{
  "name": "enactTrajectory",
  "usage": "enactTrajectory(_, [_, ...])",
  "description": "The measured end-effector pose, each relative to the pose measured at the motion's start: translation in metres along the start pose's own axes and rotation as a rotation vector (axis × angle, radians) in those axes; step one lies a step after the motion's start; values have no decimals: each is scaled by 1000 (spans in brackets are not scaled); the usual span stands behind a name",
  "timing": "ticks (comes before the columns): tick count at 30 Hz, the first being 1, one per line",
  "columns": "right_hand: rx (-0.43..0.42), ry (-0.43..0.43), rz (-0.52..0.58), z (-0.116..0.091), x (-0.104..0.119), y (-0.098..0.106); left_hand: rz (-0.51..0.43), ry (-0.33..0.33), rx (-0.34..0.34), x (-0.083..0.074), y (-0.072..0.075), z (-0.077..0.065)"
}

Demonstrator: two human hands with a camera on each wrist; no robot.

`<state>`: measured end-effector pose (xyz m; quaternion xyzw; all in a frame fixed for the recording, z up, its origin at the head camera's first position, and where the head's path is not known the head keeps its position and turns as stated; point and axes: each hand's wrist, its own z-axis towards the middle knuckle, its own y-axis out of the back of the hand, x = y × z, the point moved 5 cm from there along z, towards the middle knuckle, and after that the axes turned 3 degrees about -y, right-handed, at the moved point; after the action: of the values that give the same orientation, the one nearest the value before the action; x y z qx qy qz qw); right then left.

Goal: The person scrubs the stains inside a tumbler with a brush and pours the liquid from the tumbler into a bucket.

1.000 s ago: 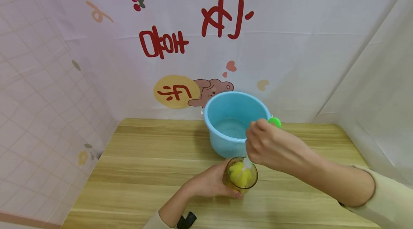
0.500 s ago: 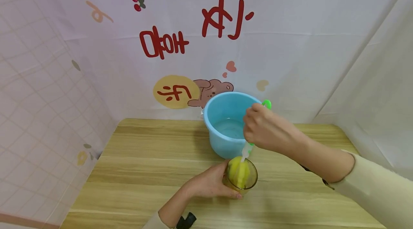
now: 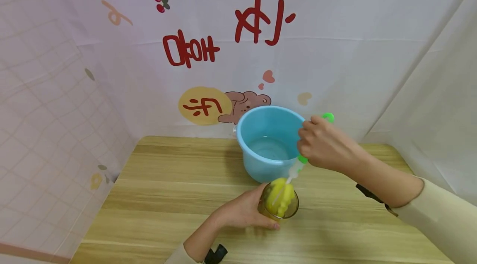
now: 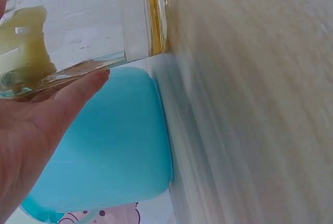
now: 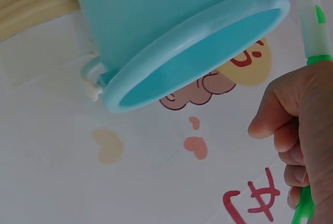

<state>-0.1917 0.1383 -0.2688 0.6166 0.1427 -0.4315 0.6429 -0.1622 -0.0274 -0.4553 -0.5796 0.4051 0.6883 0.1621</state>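
Observation:
My left hand (image 3: 246, 211) is wrapped round an amber-tinted drinking glass (image 3: 295, 210) that stands on the table. In the left wrist view the glass (image 4: 88, 23) shows its thick base against the wood, with the fingers (image 4: 78, 96) along its side. My right hand (image 3: 323, 143) grips the green and white handle of a bottle brush (image 3: 296, 169), also seen in the right wrist view, where the hand (image 5: 296, 125) curls round the handle. The brush's yellow sponge head (image 3: 280, 196) sits inside the mouth of the glass, tilted, its top near the rim.
A light blue bucket (image 3: 257, 166) with some water in its bottom stands just behind the glass, close to the back wall cloth (image 3: 335, 69). Its pale handle mount (image 5: 93, 78) shows in the right wrist view. The wooden table (image 3: 167, 185) extends to both sides.
My right hand has risen and then shifted right, drawing the brush's sponge head higher in the glass and tilting its handle rightward. The left hand and the glass stay in place.

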Motion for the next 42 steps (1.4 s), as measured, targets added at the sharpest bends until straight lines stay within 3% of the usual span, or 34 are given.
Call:
enactTrajectory(10, [-142,-83,113,-28,-6,5,25,13,-5,1,0,1])
enactTrajectory(21, [-162,-106,140,-42,-4,21,34,3,-9,0,0,0])
enactTrajectory(33, [-175,-23,52,-30,8,48,2,2,-6,0,-1,0])
enactTrajectory(42, [-99,19,-36,-7,10,57,-27,-23,-1,-1,-1,0])
